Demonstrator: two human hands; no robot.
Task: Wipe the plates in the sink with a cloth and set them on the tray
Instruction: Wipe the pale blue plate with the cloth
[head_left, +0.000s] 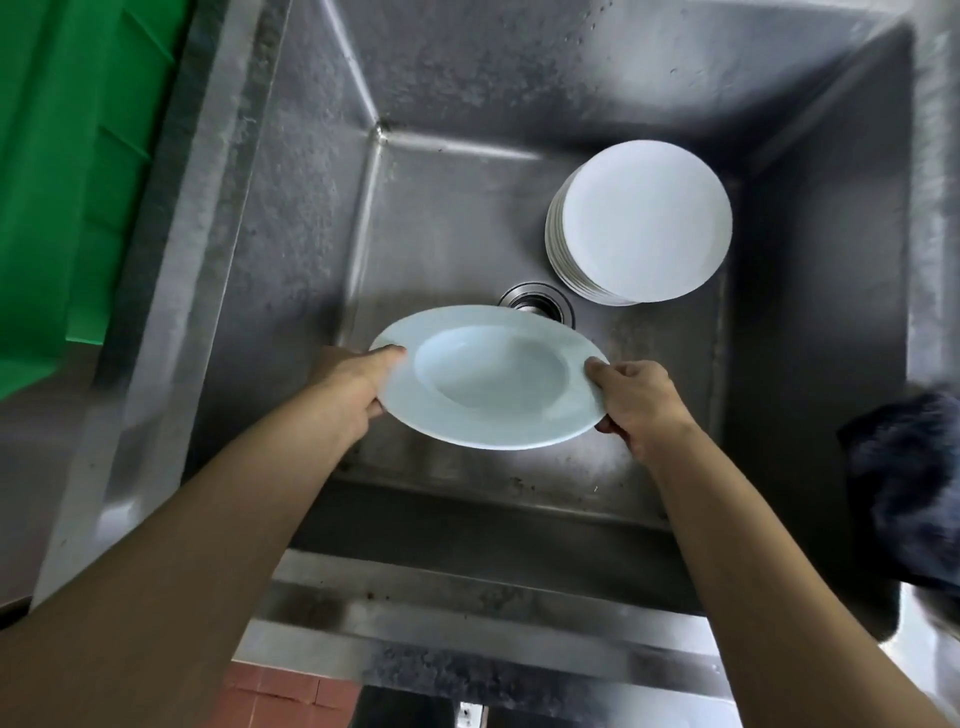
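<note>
At the far left edge, beside the steel sink (291, 218), stands a green tray (67, 171), seen only in part. Moving inward, the left hand (358, 382) grips the left rim of a pale, deep-welled plate (491, 376), its thumb lying on top of the rim and its fingers curled beneath. The plate is held face up over the sink basin, lifted clear of the floor of the sink and tilted slightly, its far edge covering part of the drain (540, 304). On the plate's opposite side, the right hand (636, 402) pinches the right rim in the same way, thumb above and fingers below. Beyond the drain, toward the back right corner of the basin, a stack of white plates (641, 223) rests on the sink floor, well apart from the held plate. At the far right, a dark blue cloth (909, 483) lies on the sink's right edge, blurred, and neither hand touches it. Along the bottom, a strip of reddish floor tile (280, 693) shows below the sink's front lip.
</note>
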